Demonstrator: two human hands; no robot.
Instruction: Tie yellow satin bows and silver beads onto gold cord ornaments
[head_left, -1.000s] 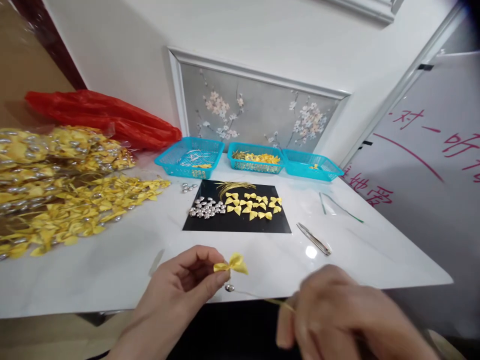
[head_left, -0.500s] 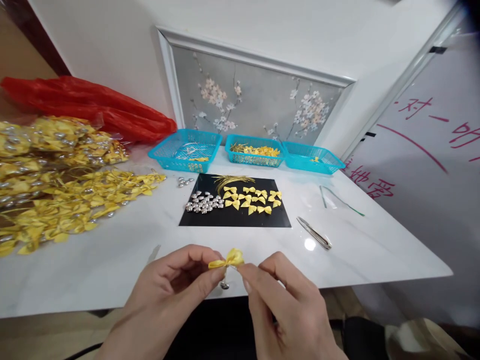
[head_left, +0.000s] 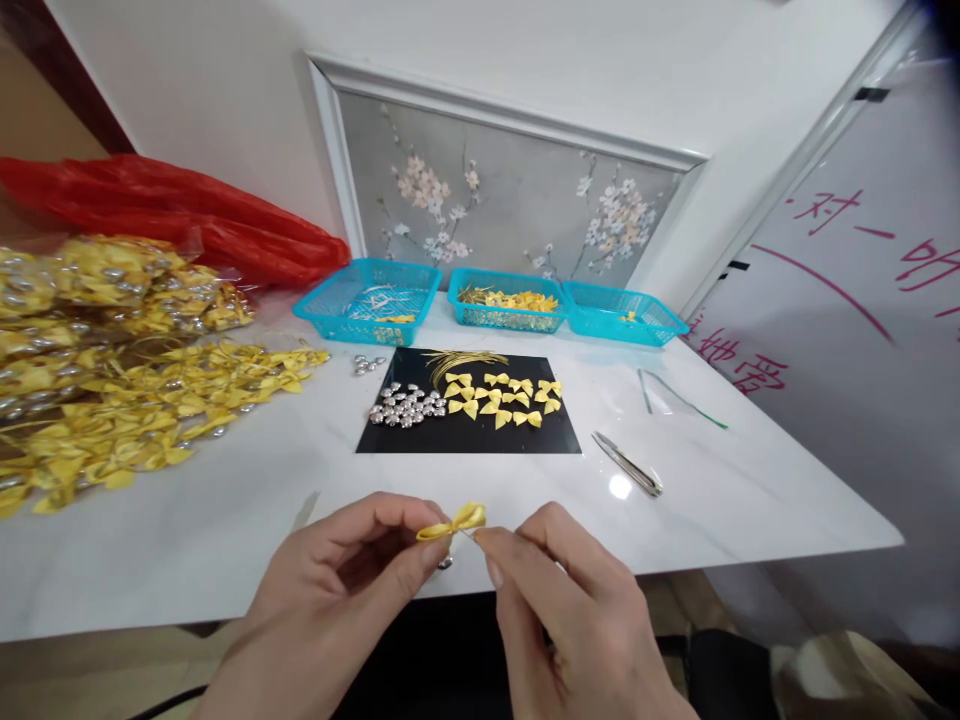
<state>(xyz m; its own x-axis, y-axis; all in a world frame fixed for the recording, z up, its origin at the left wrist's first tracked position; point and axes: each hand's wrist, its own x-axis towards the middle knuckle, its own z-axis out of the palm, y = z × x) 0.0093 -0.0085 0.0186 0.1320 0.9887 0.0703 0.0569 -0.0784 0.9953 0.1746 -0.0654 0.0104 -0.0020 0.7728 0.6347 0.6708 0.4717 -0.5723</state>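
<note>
My left hand (head_left: 337,600) pinches a small yellow ribbon bow (head_left: 454,521) between thumb and forefinger, above the near edge of the white table (head_left: 720,500). My right hand (head_left: 570,620) meets it from the right, its thumb and forefinger closed on a thin wire at the bow's centre. A small silver bead (head_left: 445,563) hangs just under the bow between the fingertips. On a black mat (head_left: 465,438) further back lie several yellow bows (head_left: 499,397), several silver beads (head_left: 405,407) and a bundle of gold wires (head_left: 457,358).
A heap of finished yellow bows (head_left: 127,420) covers the table's left, with bagged ones (head_left: 90,290) and a red plastic bag (head_left: 187,215) behind. Three blue baskets (head_left: 495,305) line the wall. Metal tweezers (head_left: 628,465) and green wires (head_left: 679,398) lie at the right.
My right hand has come up from the lower right to the bow and pinched the wire there. The bead has risen closer under the bow. The view tilted slightly downward.
</note>
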